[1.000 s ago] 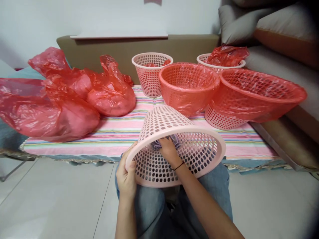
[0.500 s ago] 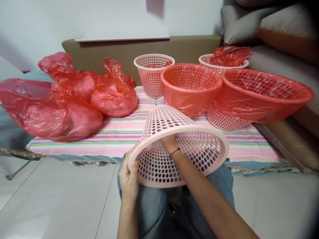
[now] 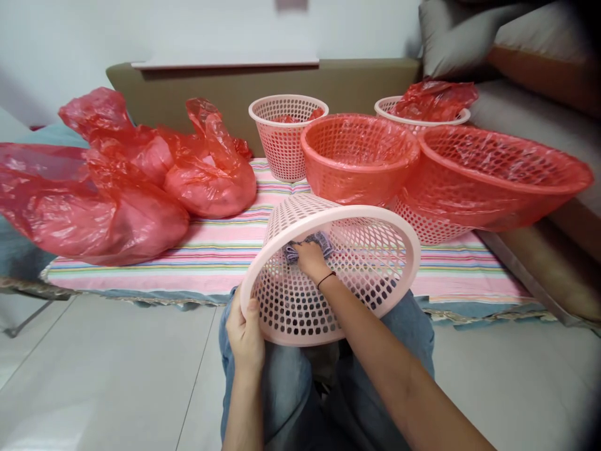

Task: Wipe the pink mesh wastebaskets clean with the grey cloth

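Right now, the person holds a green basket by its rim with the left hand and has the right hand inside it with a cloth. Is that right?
Not quite. The basket is pale pink, not green, as the head view shows. The rest holds: the left hand grips its rim, and the right hand is inside it with a cloth.

No lettering, label, brand mark or number can be read on anything here (not on the pink basket gripped at its rim by the left hand, nor on the bluish cloth that the right hand holds inside it). The red bags beyond the left hand and the lined baskets beyond the right hand show plain surfaces only.
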A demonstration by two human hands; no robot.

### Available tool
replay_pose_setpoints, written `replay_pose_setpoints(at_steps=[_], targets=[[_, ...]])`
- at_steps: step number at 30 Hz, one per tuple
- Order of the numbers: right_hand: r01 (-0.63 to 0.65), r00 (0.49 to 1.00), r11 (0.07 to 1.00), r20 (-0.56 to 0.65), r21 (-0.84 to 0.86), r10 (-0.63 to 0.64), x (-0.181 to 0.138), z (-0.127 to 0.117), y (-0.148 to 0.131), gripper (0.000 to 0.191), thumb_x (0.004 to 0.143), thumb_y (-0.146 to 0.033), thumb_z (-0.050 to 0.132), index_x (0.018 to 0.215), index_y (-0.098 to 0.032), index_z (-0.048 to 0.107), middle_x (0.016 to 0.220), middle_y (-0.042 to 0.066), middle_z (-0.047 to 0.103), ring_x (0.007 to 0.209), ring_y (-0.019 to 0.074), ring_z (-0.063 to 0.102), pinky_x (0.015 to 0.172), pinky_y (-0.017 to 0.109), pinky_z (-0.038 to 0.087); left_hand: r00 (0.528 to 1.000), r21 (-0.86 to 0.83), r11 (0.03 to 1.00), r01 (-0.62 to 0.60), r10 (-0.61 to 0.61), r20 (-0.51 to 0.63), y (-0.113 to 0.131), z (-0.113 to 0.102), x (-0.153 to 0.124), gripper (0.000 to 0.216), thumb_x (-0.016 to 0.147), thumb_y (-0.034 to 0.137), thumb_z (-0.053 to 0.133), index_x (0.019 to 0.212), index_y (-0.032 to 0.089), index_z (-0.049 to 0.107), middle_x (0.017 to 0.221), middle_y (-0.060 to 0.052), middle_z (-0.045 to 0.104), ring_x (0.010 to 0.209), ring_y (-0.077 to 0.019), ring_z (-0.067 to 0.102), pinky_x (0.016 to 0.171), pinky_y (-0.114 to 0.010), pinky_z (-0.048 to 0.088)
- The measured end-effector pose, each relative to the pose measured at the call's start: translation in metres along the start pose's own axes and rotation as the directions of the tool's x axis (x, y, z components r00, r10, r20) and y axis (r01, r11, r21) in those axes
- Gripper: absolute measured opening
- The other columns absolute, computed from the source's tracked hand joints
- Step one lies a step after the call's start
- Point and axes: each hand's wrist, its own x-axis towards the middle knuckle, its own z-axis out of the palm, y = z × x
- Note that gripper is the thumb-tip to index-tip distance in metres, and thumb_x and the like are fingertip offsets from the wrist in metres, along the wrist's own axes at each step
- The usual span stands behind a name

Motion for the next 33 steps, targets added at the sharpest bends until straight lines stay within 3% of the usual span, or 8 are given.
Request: replay_pose_setpoints(at_steps=[7,12,15,20,23,29,33], targets=[[0.015,0.998,1.000,0.062,-0.007,-0.014,-0.019,-0.012,-0.005,0.031,0.099,-0.039,0.062,0.120,-0.017,0.065,0.120,0.008,0.068,0.106,0.0214,0.067,0.096,0.045,0.056,0.995,0.121,0.992,0.032,-0.021,-0.096,0.007,-0.002,0.000,0.050,0.087,0.063,0.062,0.106,0.019,0.075,0.105,-0.009,0.077,0.100,-0.0277,0.072,0.093,-0.042,0.054],[0.034,0.999,0.999,0.028,0.008,-0.034,-0.043,-0.007,-0.004,0.027,0.100,-0.032,0.057,0.123,-0.018,0.065,0.123,0.008,0.066,0.112,0.0229,0.063,0.099,0.046,0.051,0.997,0.123,0.992,-0.013,0.022,-0.071,0.006,-0.003,0.000,0.051,0.087,0.062,0.062,0.113,0.019,0.073,0.112,-0.010,0.076,0.108,-0.0285,0.070,0.100,-0.044,0.052],[0.058,0.998,0.998,-0.017,0.034,-0.057,-0.048,-0.003,-0.002,0.033,0.098,-0.017,0.051,0.126,-0.020,0.067,0.132,0.012,0.063,0.125,0.0264,0.054,0.109,0.047,0.041,0.999,0.083,0.996,-0.025,0.029,-0.041,0.002,-0.002,-0.002,0.049,0.089,0.059,0.062,0.116,0.020,0.073,0.116,-0.010,0.075,0.110,-0.0278,0.069,0.104,-0.045,0.050],[0.082,0.995,0.992,-0.061,0.097,-0.076,-0.044,0.009,0.007,0.060,0.085,-0.012,0.059,0.143,-0.029,0.057,0.150,0.008,0.054,0.144,0.0356,0.033,0.121,0.065,0.013,0.999,0.048,0.999,-0.020,0.022,-0.043,-0.003,0.000,-0.005,0.047,0.089,0.057,0.064,0.118,0.021,0.073,0.122,-0.010,0.074,0.112,-0.0265,0.069,0.107,-0.043,0.049],[0.083,0.994,0.989,-0.085,0.125,-0.073,-0.044,0.017,0.009,0.075,0.080,-0.010,0.062,0.151,-0.031,0.048,0.157,0.007,0.048,0.148,0.0392,0.028,0.120,0.069,0.012,0.999,0.069,0.998,-0.008,0.010,-0.036,-0.001,0.000,-0.004,0.049,0.088,0.059,0.064,0.117,0.021,0.074,0.120,-0.011,0.075,0.112,-0.0273,0.069,0.106,-0.043,0.050],[0.062,0.978,0.984,-0.207,0.164,-0.027,-0.036,0.006,0.009,0.066,0.085,-0.009,0.054,0.148,-0.028,0.051,0.157,0.010,0.047,0.147,0.0400,0.031,0.116,0.070,0.022,0.998,0.027,1.000,-0.010,0.008,0.059,0.006,-0.004,-0.002,0.047,0.090,0.060,0.063,0.115,0.022,0.075,0.120,-0.010,0.075,0.118,-0.0277,0.067,0.109,-0.042,0.048],[0.069,0.953,0.984,-0.302,0.163,-0.017,-0.018,-0.010,0.007,0.062,0.088,-0.013,0.054,0.150,-0.022,0.049,0.156,0.011,0.048,0.149,0.0342,0.027,0.124,0.060,0.014,0.991,-0.022,0.999,-0.043,0.046,0.126,0.007,-0.007,0.000,0.048,0.092,0.058,0.060,0.122,0.023,0.074,0.127,-0.010,0.073,0.123,-0.0278,0.065,0.113,-0.044,0.045]])
